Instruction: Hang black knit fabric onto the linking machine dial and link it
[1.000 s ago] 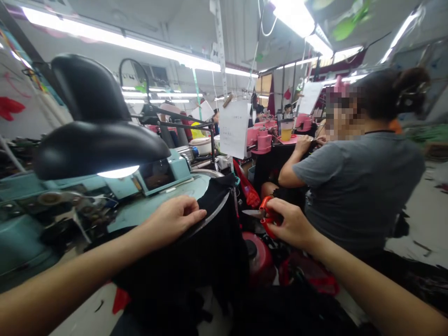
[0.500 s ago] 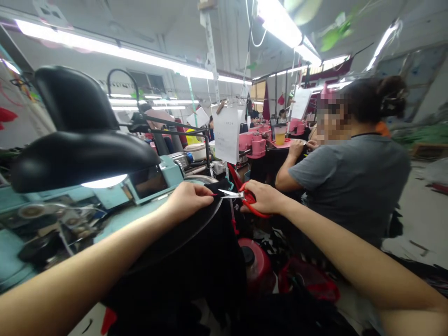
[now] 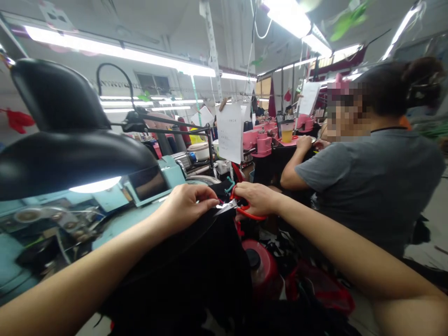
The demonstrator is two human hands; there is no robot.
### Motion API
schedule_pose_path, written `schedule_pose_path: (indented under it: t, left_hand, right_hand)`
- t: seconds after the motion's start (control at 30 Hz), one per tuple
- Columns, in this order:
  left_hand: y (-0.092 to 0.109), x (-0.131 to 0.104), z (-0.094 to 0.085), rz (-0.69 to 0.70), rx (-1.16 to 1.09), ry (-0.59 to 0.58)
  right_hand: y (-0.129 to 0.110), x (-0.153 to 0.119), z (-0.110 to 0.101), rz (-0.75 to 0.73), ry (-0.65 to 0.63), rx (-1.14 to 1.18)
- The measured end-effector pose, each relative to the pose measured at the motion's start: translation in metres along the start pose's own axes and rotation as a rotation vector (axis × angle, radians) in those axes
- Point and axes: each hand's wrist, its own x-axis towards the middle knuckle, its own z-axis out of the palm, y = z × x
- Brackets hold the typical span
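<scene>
My left hand [image 3: 189, 205] is closed in a pinch on a small dark red strip [image 3: 220, 202], most of it hidden by the fingers. In my right hand [image 3: 258, 198] are scissors [image 3: 228, 206] with red handles, held by their loops. Their blades point left, parted, with the tips at the strip beside my left fingertips. Black fabric [image 3: 199, 266] hangs beneath both hands over a dark rounded surface.
A black lamp [image 3: 66, 158] hangs over a pale blue machine [image 3: 115, 226] at left. Below my right hand stands a red container [image 3: 264, 275] with a black cap. A co-worker in a grey shirt [image 3: 378, 186] sits at right. Paper sheets [image 3: 230, 133] hang ahead.
The scissors have moved left against my left fingertips, and their blades now angle down to the left. The view has shifted slightly, with the co-worker farther right in the picture.
</scene>
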Motion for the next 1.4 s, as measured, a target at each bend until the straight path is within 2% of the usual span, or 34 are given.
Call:
schedule_pose_path:
  t: [0.2, 0.27, 0.4, 0.43, 0.6, 0.77, 1.03, 1.1, 1.2, 1.27, 1.4]
  left_hand:
    - [0.007, 0.000, 0.002, 0.036, -0.049, 0.028]
    - [0.006, -0.003, -0.001, 0.019, -0.074, 0.006]
    - [-0.006, -0.019, -0.014, -0.115, -0.064, -0.265]
    - [-0.009, -0.024, -0.018, -0.126, -0.046, -0.300]
    - [-0.007, -0.043, -0.025, -0.059, 0.107, -0.125]
    - [0.006, -0.041, -0.032, -0.012, 0.172, -0.134]
    - [0.003, -0.049, -0.035, -0.017, 0.078, -0.058]
    - [-0.003, -0.053, -0.040, -0.034, 0.040, -0.096]
    - [-0.019, -0.063, -0.054, -0.038, 0.022, -0.302]
    - [-0.030, -0.073, -0.061, -0.008, 0.033, -0.345]
    - [-0.038, -0.086, -0.061, 0.082, 0.093, -0.124]
  right_hand:
    - [-0.017, 0.004, -0.002, -0.038, 0.017, -0.033]
    - [-0.023, 0.005, -0.004, -0.035, 0.015, -0.039]
    - [-0.029, 0.001, -0.008, 0.014, 0.005, -0.079]
    - [-0.030, 0.000, -0.009, 0.017, -0.002, -0.080]
    - [-0.043, 0.000, -0.022, -0.034, -0.043, -0.090]
    - [-0.070, 0.011, -0.040, -0.037, -0.129, -0.160]
    - [-0.100, 0.028, -0.059, -0.086, -0.200, -0.204]
    - [-0.107, 0.031, -0.060, -0.081, -0.221, -0.214]
    - [-0.112, 0.031, -0.062, -0.041, -0.261, -0.255]
    - [-0.115, 0.029, -0.064, 0.005, -0.275, -0.247]
    - [-0.127, 0.030, -0.065, 0.039, -0.303, -0.209]
